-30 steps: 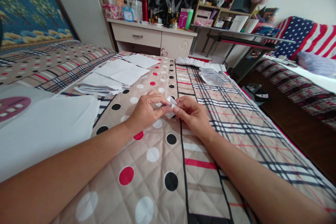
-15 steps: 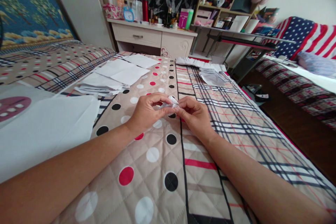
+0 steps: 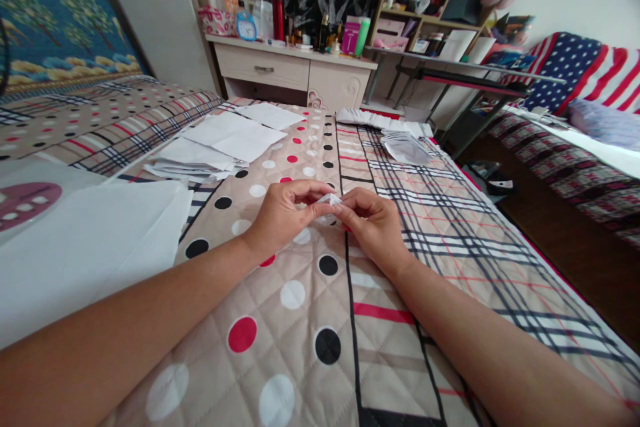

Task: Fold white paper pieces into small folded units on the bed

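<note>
Your forearms: both come in from the bottom edge, cut off by it, and meet over the quilt (image 3: 300, 320).
Your left hand (image 3: 280, 213): fingers curled in, thumb and fingertips pinched on the left end of the folded paper (image 3: 330, 200).
Your right hand (image 3: 373, 220): fingers bent, tips closed on the right end of the same piece.
Folded paper: small, white, held just above the quilt between your two hands. What shows of it runs left to right from one set of fingertips to the other.
Hidden: your fingers cover most of it, so you cannot tell its folds or which way it points.
Left of the folded paper: a large white sheet (image 3: 85, 247), cut off by the picture's edge.
Beyond it, left: a loose stack of white sheets (image 3: 200, 160).
Beyond it, right: a pile of small folded pieces (image 3: 405, 147).
Further beyond: a dresser (image 3: 295, 70), drawer shut, bottles and a blue clock (image 3: 246, 27) on top.
Containers: an open shelf unit (image 3: 425, 0) right of the dresser holds boxes and small things, too small to make out.
</note>
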Available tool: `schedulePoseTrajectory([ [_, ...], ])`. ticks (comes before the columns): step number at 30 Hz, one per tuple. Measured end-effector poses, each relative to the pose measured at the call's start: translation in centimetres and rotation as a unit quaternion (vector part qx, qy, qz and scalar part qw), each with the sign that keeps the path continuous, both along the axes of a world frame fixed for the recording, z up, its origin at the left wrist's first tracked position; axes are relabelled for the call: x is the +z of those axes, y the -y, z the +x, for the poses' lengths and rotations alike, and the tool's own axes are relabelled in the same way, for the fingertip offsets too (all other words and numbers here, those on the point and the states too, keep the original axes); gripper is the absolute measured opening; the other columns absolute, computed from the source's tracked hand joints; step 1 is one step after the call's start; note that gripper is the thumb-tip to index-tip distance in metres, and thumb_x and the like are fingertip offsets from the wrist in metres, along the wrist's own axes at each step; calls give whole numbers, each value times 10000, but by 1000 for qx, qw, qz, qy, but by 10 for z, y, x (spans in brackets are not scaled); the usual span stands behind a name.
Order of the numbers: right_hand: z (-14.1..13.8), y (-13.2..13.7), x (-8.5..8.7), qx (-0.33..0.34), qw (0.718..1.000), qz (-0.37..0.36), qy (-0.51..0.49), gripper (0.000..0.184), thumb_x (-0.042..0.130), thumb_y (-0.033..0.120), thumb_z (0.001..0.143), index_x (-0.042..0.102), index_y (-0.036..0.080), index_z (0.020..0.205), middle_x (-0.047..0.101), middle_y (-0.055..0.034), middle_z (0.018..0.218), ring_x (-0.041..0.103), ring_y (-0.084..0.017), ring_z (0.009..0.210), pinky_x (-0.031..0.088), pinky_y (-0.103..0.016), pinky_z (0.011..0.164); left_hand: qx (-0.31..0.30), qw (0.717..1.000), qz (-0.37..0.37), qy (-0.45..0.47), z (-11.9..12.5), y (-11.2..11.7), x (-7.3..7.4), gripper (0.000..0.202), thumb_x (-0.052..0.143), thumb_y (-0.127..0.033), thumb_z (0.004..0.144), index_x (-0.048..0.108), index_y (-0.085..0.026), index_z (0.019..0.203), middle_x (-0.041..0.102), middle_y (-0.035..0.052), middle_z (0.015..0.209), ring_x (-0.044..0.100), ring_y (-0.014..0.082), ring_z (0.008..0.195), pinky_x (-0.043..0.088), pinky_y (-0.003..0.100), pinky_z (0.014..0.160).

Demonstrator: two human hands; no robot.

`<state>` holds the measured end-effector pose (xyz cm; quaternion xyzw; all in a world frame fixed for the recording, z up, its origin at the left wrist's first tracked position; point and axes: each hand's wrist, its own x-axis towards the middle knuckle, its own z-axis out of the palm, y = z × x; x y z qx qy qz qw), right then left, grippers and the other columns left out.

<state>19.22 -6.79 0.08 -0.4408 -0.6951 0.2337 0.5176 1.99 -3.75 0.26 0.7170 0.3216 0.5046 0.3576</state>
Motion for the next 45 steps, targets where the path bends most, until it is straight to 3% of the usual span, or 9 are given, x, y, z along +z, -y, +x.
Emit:
schedulePoseTrajectory([
  [7,-2,2,3,6,1000,14,11,282,698,317,830,618,176,599,623,-27,662,556,-138,624,433,-276,599,6,1000,21,-3,0,-1,-1,176,784,-288,731,735,-152,831,754,35,782,691,143,702,564,220,661],
  [15,0,3,1,-14,1000,-5,-6,259,686,390,834,651,184,681,633,-24,681,569,-137,601,448,-268,564,-18,999,-31,26,2,0,1,301,790,-361,720,725,-150,924,755,53,842,703,158,742,585,245,687],
  [19,0,4,1,-12,999,-39,-29,269,683,417,831,660,181,705,622,-15,648,562,-124,525,437,-255,501,-11,1000,-20,22,2,1,0,256,785,-340,729,751,-155,902,765,62,879,710,168,775,592,261,729],
  [29,-3,7,6,-29,1000,-12,-2,276,674,375,847,642,179,656,600,-2,568,546,-122,516,414,-260,524,21,1000,19,13,3,5,3,169,787,-300,723,756,-156,807,765,47,786,704,157,686,576,233,632],
  [45,-3,7,5,6,999,-34,19,325,645,406,862,617,177,633,561,5,548,504,-116,523,399,-259,527,10,1000,-9,8,1,8,8,89,753,-224,723,708,-151,702,719,21,682,650,130,626,532,214,593],
])
